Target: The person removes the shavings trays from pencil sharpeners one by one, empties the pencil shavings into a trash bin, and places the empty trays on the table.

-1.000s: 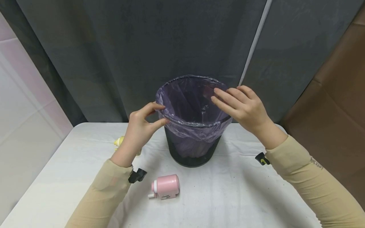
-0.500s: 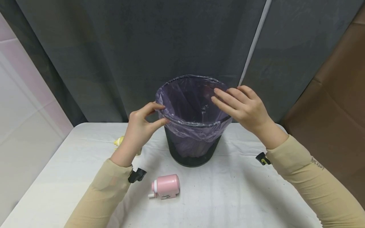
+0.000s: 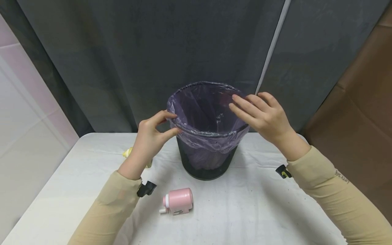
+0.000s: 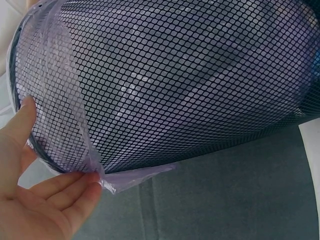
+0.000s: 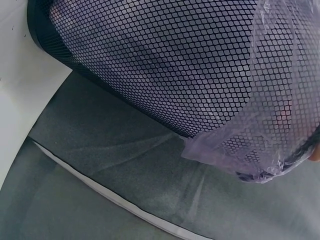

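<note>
A black mesh trash can (image 3: 183, 154) stands upright on the table, lined with a thin purple trash bag (image 3: 214, 144). The bag's top is folded outward over the rim all round. At the rim's left side my left hand (image 3: 150, 132) holds the bag edge, thumb and index finger on the rim; in the left wrist view the other fingertips (image 4: 90, 177) touch the folded edge from outside. My right hand (image 3: 264, 117) lies over the right side of the rim, fingers extended toward the inside. Its thumb is hidden. A blurred reddish patch (image 5: 284, 119) shows through the mesh.
A pink bottle-shaped object (image 3: 179, 200) with a white collar and a small white part lies in front of the can. A yellow-topped item (image 3: 127, 152) is partly hidden behind the left forearm. A white cloth (image 3: 245, 211) covers the table; a dark curtain (image 3: 153, 51) hangs behind.
My right hand has shifted very slightly to the right along the rim. The left hand, the can and the bag look the same.
</note>
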Demonstrator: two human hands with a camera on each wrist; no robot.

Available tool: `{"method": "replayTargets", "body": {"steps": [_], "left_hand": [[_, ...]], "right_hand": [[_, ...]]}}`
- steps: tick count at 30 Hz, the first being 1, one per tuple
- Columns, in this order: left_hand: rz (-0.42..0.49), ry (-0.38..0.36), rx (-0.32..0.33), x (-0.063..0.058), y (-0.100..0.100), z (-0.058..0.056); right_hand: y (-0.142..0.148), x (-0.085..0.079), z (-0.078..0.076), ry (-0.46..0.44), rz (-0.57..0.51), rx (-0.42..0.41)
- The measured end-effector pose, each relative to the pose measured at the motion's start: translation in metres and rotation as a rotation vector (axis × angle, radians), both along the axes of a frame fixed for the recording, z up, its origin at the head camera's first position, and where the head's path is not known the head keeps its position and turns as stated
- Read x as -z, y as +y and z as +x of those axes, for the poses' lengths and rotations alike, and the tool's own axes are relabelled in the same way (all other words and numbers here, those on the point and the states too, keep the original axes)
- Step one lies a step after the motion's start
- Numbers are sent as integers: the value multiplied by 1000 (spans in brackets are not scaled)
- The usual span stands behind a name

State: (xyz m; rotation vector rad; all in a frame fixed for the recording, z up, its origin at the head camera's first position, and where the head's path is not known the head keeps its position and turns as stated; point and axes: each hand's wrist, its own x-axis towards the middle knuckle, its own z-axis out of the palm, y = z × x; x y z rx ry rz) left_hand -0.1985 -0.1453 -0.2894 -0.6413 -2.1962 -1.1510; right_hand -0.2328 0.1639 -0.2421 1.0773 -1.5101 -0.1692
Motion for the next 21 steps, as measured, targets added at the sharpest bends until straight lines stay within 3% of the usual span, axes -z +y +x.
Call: {"method": "replayTargets", "body": {"steps": [9, 21], "left_hand": [[-1, 1, 4, 1, -1, -2], [-11, 3, 7, 2, -1, -3]], "right_hand": [[-1, -4, 4, -1, -68, 12], [11, -3, -1, -50, -256, 82]]}}
